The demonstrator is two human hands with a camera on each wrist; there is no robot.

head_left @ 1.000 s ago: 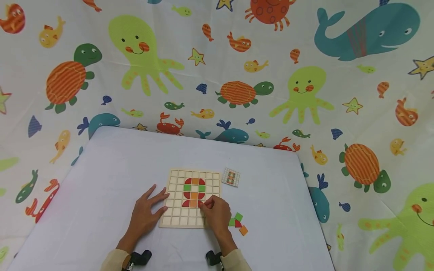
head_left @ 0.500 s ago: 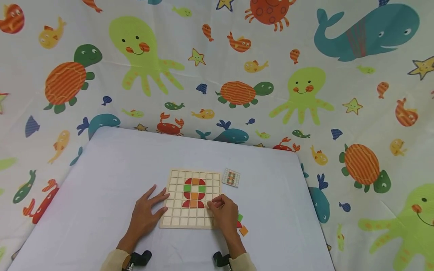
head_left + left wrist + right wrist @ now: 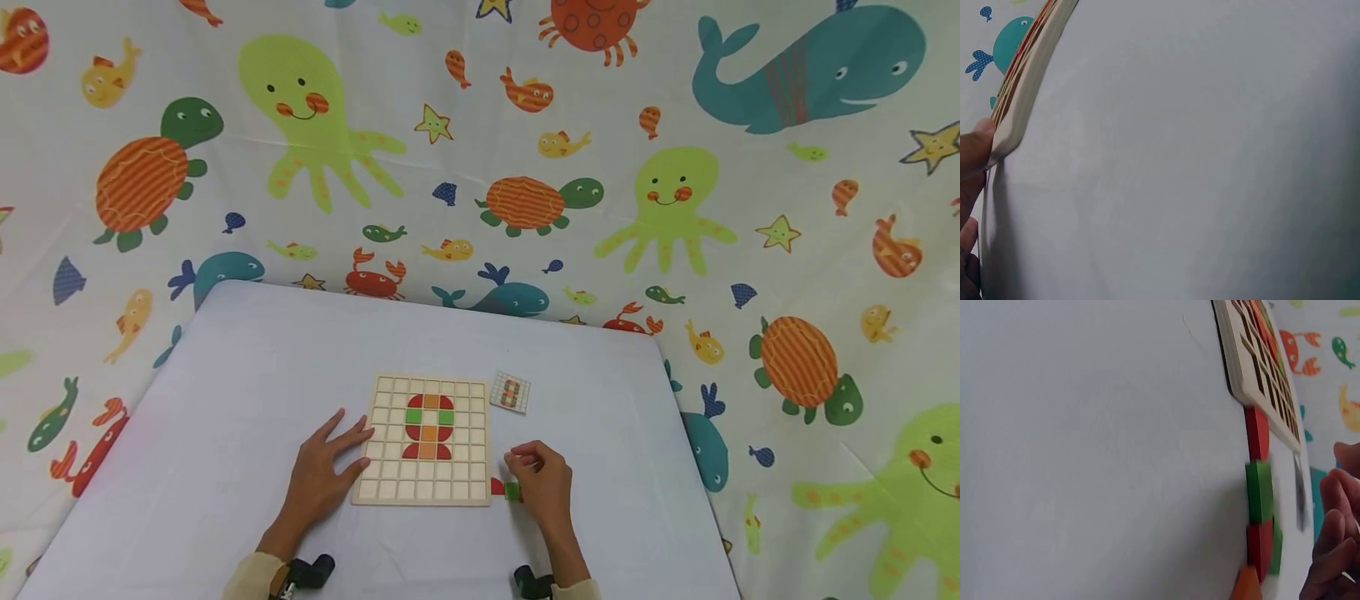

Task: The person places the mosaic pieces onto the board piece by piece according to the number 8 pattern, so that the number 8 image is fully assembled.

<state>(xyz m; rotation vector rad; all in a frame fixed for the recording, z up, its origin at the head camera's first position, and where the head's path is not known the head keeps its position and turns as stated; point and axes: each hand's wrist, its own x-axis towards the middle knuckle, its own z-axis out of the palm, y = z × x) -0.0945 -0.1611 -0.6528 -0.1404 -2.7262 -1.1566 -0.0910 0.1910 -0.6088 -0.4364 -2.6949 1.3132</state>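
A wooden grid board (image 3: pixel 390 483) lies on the table with red curved tiles (image 3: pixel 412 451), orange squares (image 3: pixel 428 434) and green squares (image 3: pixel 447 417) in its middle columns. My left hand (image 3: pixel 318 475) rests against the board's left edge, fingers spread. Off the board's right side, my right hand (image 3: pixel 546 485) is over loose tiles, fingers bent, with no tile visible between them. A loose red tile (image 3: pixel 1258 434) touches the board's corner in the right wrist view. Beyond it are a green tile (image 3: pixel 1260 490), another red tile (image 3: pixel 1260 547), a second green tile (image 3: pixel 1276 550) and an orange tile (image 3: pixel 1247 585).
A small pattern card (image 3: pixel 511 392) with a printed grid lies by the board's upper right corner. White cloth (image 3: pixel 300 350) covers the table. Behind it hangs a curtain (image 3: pixel 450 275) printed with sea animals.
My right hand has left the red tile in the board's lower coloured row and moved right, off the board to the loose tiles. A red tile now shows beside the board's edge. My left hand stays put.
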